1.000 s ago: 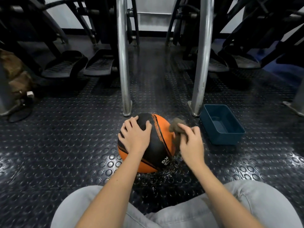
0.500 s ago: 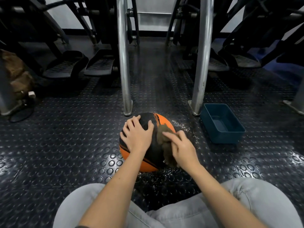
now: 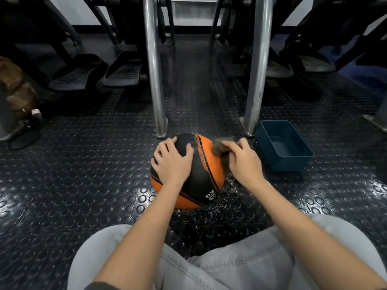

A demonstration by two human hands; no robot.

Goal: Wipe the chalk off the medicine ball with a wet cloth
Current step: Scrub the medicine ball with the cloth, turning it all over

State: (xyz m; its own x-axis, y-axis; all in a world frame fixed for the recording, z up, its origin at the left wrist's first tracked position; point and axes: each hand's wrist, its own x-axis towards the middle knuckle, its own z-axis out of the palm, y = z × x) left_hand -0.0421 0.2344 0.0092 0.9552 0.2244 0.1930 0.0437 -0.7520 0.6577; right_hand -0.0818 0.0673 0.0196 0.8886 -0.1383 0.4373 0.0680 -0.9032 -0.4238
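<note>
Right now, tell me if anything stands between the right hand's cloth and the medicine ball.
Nothing visible does. The right hand holds the cloth against the medicine ball; the left hand rests on its black panel; the blue tub stands apart, to the right.

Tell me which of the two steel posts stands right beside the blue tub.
The right-hand post, whose foot sits just off the blue tub at its far left corner. The left-hand post stands farther left, just behind the medicine ball.

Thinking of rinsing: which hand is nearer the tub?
Right. The right hand, holding the cloth, is beside the tub; the left hand rests on the ball.
</note>
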